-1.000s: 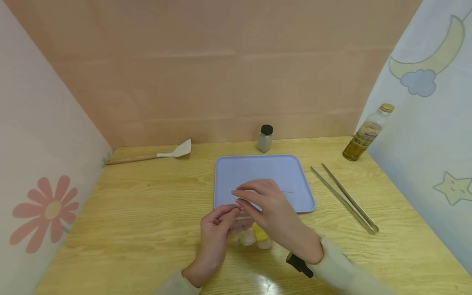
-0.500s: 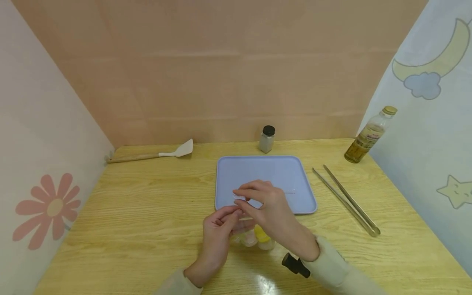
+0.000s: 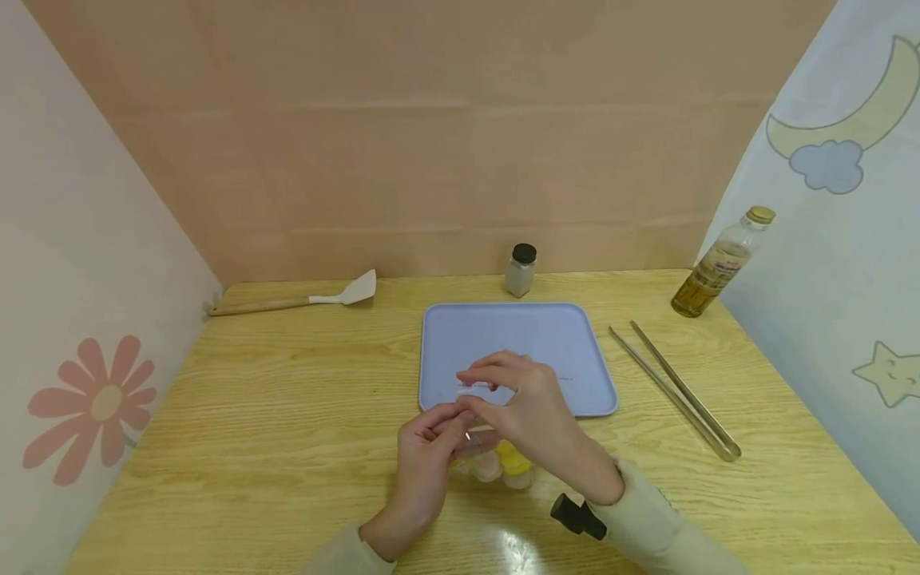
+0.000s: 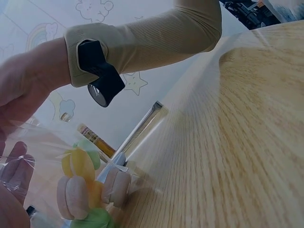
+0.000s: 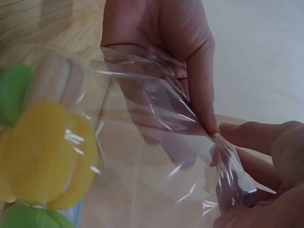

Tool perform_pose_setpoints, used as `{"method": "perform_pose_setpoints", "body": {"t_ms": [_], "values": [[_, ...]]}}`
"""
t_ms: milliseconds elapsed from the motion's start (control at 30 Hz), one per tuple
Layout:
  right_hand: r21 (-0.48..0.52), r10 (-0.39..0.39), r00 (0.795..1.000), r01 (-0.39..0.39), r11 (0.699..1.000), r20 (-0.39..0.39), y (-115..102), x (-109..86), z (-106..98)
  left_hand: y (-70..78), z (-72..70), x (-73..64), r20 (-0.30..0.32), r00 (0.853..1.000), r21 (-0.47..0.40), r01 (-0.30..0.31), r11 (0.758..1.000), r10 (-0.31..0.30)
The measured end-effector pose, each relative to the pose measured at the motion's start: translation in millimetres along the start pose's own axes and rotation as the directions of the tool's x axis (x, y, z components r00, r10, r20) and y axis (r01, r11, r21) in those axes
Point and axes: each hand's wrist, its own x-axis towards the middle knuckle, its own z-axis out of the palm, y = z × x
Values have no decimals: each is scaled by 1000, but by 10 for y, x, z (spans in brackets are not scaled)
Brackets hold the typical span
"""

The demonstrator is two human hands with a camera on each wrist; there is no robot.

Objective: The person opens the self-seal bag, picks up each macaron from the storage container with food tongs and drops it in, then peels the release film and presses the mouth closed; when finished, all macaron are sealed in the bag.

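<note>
- Left hand pinches the clear bag between thumb and forefinger; its other fingers show through the film.
- Right hand holds the gathered end of the same bag, its thumb tip right at the left hand's pinch.
- The bag hangs below the hands, over the near part of the table, just on the person's side of the tray; I cannot tell whether its bottom touches the wood.
- Inside it are macarons, yellow, green and pale, bunched together.
- On the tray, partly hidden by the right hand, lies a thin strip.
- Beyond the tray's far edge stands a jar with a black lid.
- Right of the tray lie the tongs, arms spread, hinge towards the person.
- At the far right corner is a bottle of amber liquid with a gold cap.
- Far left, a spatula lies with its white head towards the tray.
</note>
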Motion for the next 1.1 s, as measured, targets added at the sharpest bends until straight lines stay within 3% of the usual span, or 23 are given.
{"method": "perform_pose_setpoints", "body": {"t_ms": [433,800,1100], "values": [[30,-25,999,26,999,-30,16,-10,50,4,8,4,8,1000,7,-28,1000,28],[46,-39,998,41,998,-52,7,-21,75,-3,1,7,-18,1000,18,-8,1000,9],[74,31,998,-27,997,-59,-23,-40,79,5,12,1,-30,1000,28,9,1000,-8]]}}
